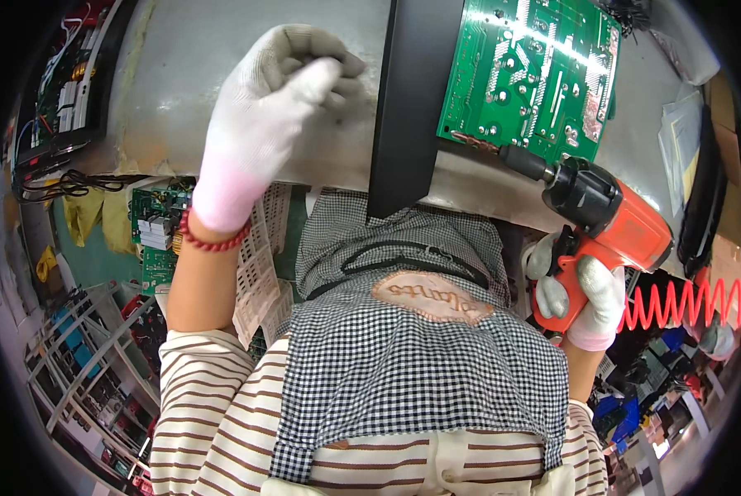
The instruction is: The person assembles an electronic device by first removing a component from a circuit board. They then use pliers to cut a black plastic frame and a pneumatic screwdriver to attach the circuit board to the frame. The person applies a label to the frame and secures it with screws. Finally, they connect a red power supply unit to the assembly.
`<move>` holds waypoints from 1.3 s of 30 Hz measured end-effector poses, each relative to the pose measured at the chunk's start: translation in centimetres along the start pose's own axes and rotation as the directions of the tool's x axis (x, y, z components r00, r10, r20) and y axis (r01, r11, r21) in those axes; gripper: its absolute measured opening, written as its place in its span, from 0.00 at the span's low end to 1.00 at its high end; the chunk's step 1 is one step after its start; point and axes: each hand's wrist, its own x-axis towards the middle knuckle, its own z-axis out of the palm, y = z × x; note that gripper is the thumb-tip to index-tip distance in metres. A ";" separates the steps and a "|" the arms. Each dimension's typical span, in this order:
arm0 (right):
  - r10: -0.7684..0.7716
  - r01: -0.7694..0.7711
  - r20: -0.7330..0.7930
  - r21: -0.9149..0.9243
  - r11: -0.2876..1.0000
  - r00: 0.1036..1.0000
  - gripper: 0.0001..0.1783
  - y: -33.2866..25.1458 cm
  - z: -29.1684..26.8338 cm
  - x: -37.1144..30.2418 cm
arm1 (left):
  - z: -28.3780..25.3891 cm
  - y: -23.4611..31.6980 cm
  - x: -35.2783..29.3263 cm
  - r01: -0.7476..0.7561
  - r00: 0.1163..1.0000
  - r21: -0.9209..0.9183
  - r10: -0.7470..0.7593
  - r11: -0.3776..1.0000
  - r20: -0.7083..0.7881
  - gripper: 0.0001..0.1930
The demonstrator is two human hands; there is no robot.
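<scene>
My left hand, in a white glove, is raised over the grey metal bench, left of a long black panel. Its fingers are curled in toward the thumb; whatever they may hold is too small or hidden to make out. On the right, my gloved right hand is wrapped around the grip of a red and black air screwdriver. The tool's bit points left, at the lower edge of a green circuit board. That board lies solder side up along the panel's right side.
A red coiled hose runs off to the right from the tool. At the far left stands an open unit with wires and boards. Below the bench edge, another circuit board sits near a metal rack. Papers lie at right.
</scene>
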 end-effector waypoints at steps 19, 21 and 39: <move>-0.070 0.072 0.042 -0.053 0.996 0.997 0.38 0.1 -0.6 -0.8 | 5.9 2.2 -3.5 0.293 0.956 -0.412 -0.248 0.863 0.159 0.18; -0.048 0.051 0.047 -0.064 0.997 0.998 0.36 -0.4 -0.2 -0.9 | 6.2 2.2 -3.9 0.335 0.942 -0.447 -0.310 0.830 0.130 0.18; -0.114 0.115 0.149 0.001 0.993 0.982 0.22 -3.3 1.3 4.6 | 3.1 -0.6 -1.4 0.216 0.975 -0.224 -0.221 0.950 0.000 0.28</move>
